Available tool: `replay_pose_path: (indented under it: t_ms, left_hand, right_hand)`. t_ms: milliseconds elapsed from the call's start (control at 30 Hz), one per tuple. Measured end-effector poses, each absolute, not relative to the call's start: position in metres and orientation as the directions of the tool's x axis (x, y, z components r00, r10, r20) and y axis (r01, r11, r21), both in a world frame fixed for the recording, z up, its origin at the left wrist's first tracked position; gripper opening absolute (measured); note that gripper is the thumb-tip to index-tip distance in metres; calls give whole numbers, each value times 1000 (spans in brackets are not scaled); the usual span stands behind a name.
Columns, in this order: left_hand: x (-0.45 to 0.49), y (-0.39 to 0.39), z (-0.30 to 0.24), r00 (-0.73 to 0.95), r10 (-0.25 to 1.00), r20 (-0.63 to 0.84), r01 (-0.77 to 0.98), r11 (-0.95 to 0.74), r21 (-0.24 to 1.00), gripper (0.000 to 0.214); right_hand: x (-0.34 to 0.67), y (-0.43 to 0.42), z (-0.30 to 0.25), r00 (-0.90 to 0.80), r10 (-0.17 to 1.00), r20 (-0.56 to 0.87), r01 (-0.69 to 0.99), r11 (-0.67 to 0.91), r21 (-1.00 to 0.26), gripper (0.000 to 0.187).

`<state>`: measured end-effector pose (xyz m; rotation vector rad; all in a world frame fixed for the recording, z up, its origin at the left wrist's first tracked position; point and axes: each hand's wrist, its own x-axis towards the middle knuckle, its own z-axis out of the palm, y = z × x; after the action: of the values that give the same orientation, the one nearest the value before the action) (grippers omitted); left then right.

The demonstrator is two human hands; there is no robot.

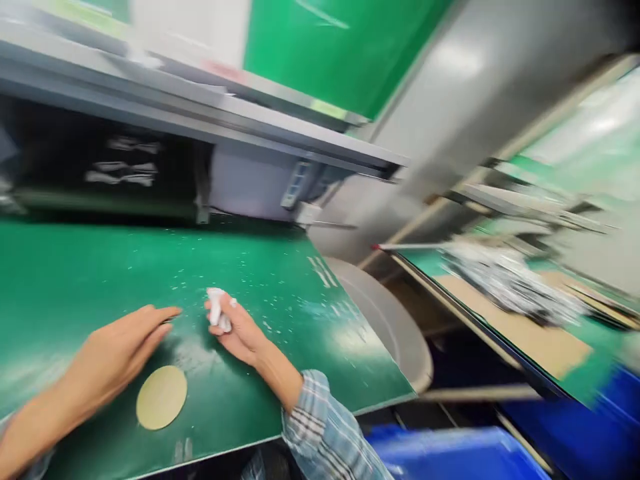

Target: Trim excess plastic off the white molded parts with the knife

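My right hand (241,331) grips a small white crumpled object (217,310) between its thumb and fingers, just above the green bench mat (100,267). My left hand (117,353) lies flat and open on the mat, its fingers extended toward the white object and holding nothing. Just below that hand rests a round tan disc (161,397), apart from both hands. White specks are scattered across the mat. A checked sleeve (320,427) covers my right forearm.
A grey metal shelf (200,123) runs above the bench, over a dark recess with white items (120,167). A round beige tub (385,320) stands by the bench's right edge. Farther right, a bench holds silvery packets (510,283) on cardboard, with blue bins (450,453) below.
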<state>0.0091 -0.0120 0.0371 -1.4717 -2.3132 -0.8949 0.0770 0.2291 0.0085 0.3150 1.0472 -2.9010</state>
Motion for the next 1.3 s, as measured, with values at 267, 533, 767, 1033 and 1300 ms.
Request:
replay_pose_path:
  t_ms: [267, 533, 767, 1033, 1300]
  left_hand:
    - [15, 20, 12, -536, 726, 432, 787, 245, 566, 30]
    - [23, 11, 7, -512, 746, 426, 800, 235, 551, 26]
    - [24, 10, 8, -518, 778, 356, 770, 242, 591, 27]
    - [24, 7, 8, -531, 791, 304, 751, 272, 602, 30]
    - [24, 7, 15, -553, 777, 301, 755, 314, 576, 29]
  right_hand:
    - [97, 219, 7, -963, -37, -266, 201, -757, -622, 52]
    - [97, 216, -3, -945, -74, -319, 278, -694, -664, 49]
    - [98, 216, -2, -942, -56, -332, 284, -664, -692, 49]
    - [99, 217, -3, -938, -69, -339, 303, -635, -710, 49]
    - [101, 213, -5, -935, -63, -349, 307, -636, -708, 46]
